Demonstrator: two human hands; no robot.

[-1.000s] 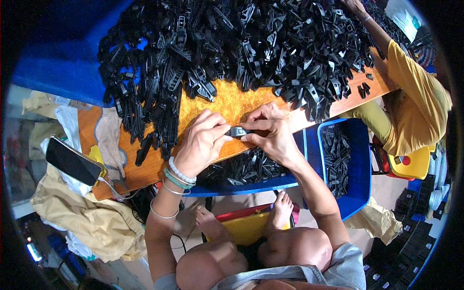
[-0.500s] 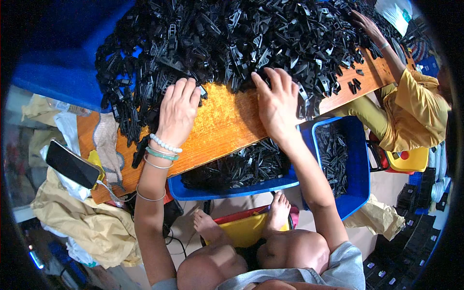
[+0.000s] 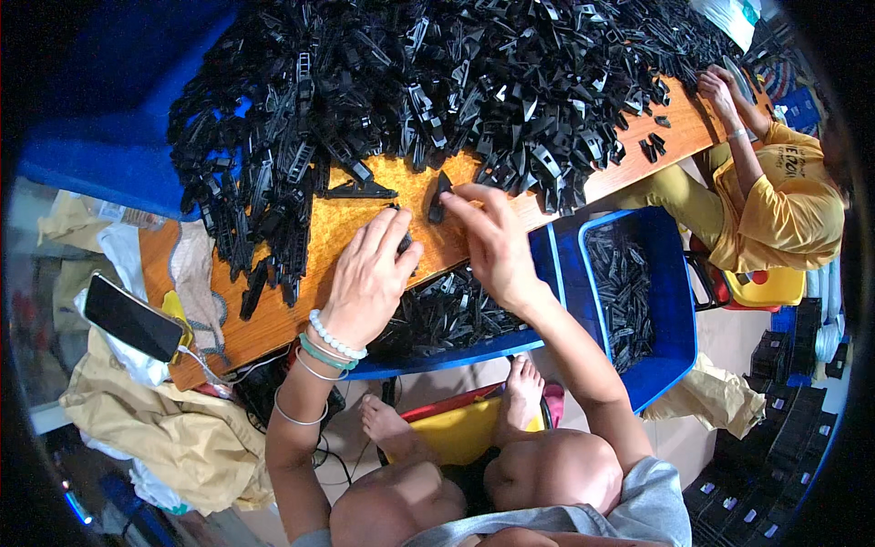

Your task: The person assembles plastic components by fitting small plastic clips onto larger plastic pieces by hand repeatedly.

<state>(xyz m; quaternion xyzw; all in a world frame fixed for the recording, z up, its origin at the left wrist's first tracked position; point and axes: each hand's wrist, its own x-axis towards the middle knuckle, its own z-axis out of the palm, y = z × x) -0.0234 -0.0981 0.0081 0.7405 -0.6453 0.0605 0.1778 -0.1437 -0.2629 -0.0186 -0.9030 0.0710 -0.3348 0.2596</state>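
Observation:
A big heap of black plastic parts (image 3: 365, 82) covers the wooden table (image 3: 251, 337). My left hand (image 3: 369, 264) is low over the table's near edge, its fingers curled around a small black plastic part (image 3: 403, 241) that is mostly hidden. To its right, my right hand (image 3: 499, 246) has its fingertips on a pointed black plastic part (image 3: 439, 198), which is tilted up off the wood; the thumb's hold is partly hidden. One long black part (image 3: 361, 190) lies alone on the bare wood between heap and left hand.
Below the table edge stands a blue bin (image 3: 428, 366) of black parts, with a second blue bin (image 3: 673, 365) to the right. A phone (image 3: 133, 316) with a cable rests at the left by a cloth (image 3: 196, 283). A person in a yellow shirt (image 3: 788, 201) sits at far right.
Both hands have drawn back from the heap toward the near edge, the left one also rightward. Black parts are now at both hands' fingers. The other person's hands have come together.

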